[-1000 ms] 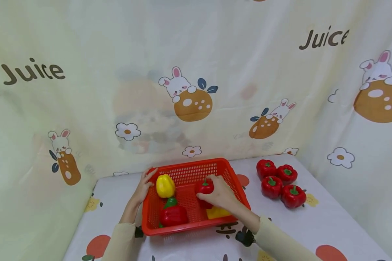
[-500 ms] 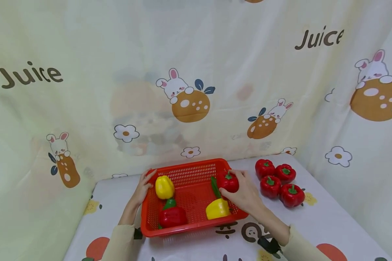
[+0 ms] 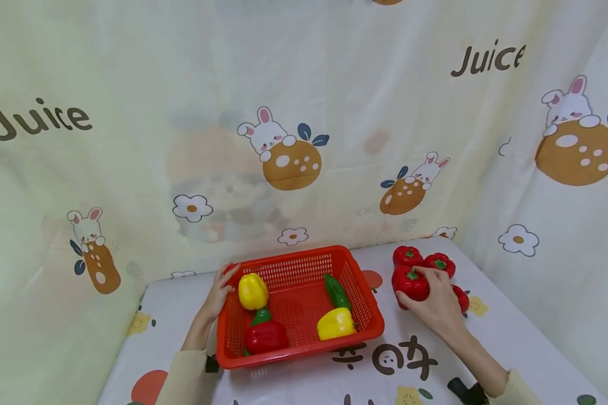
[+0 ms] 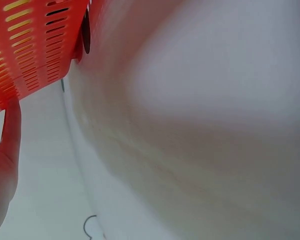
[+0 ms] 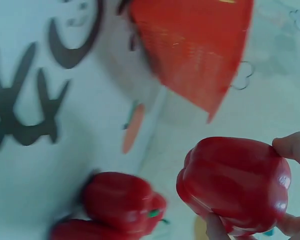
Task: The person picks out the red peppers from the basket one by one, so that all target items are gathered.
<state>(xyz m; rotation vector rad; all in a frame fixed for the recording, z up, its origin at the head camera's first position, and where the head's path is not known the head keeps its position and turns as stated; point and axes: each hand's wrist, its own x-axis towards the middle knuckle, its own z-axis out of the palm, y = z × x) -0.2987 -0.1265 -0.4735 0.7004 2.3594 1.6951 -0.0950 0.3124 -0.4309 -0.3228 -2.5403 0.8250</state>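
In the head view my left hand [image 3: 219, 293] grips the left rim of a red plastic basket [image 3: 294, 353]. One finger [image 4: 10, 131] lies against its slotted outer wall in the left wrist view. My right hand [image 3: 439, 301] pinches a red bell pepper [image 3: 410, 284], stem up, between thumb and fingers. The held pepper overlaps the group of red bell peppers [image 3: 407, 256] on the right of the table. The right wrist view has it raised beside two others [image 5: 117, 200]. In the basket are a yellow bell pepper [image 3: 253, 292], another yellow one [image 3: 335, 324] and a red one [image 3: 267, 337].
A long green pepper [image 3: 337, 291] leans by the basket's right wall; a green piece [image 3: 261, 316] shows behind the red pepper inside. A patterned white cloth [image 3: 385, 382] covers the table. A printed curtain [image 3: 334, 214] hangs behind and along both sides.
My right hand has lifted the red bell pepper out of the basket and carried it right to the other red ones. The long green pepper is uncovered. The left hand stays on the rim.
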